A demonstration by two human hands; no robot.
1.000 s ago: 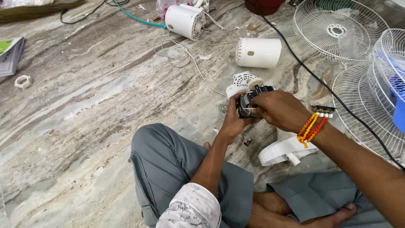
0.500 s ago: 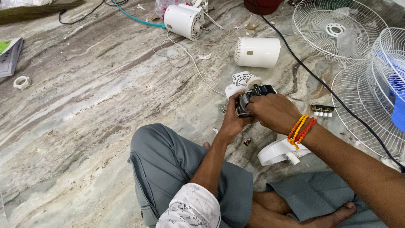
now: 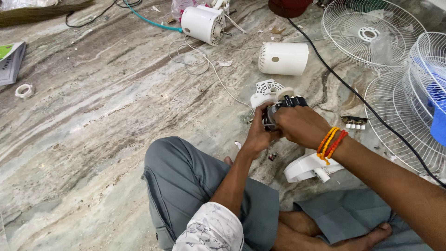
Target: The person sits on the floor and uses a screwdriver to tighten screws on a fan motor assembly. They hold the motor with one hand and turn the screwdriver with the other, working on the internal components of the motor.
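Two bare hands are wrapped around a small fan motor [image 3: 278, 111] in the middle of the scene, held just above the floor. The left hand [image 3: 258, 132] grips it from below and from the left. The right hand [image 3: 301, 126] is closed over its top and right side, so only part of it shows. The motor looks dark and metal, with a black piece and a white, holey plastic part [image 3: 265, 89] at its far end. Orange and red thread bands [image 3: 331, 142] ring the right wrist.

The floor [image 3: 93, 121] is smooth stone with wavy grey and brown streaks. Just past the hands lies a round white plastic cover [image 3: 283, 58], shaped like a cup on its side. Near the right arm sits a curved white plastic piece [image 3: 304, 168]. On the far right are round white wire fan guards [image 3: 371, 35], thin and net-like. A black cable [image 3: 344, 86] runs across the floor beside them.
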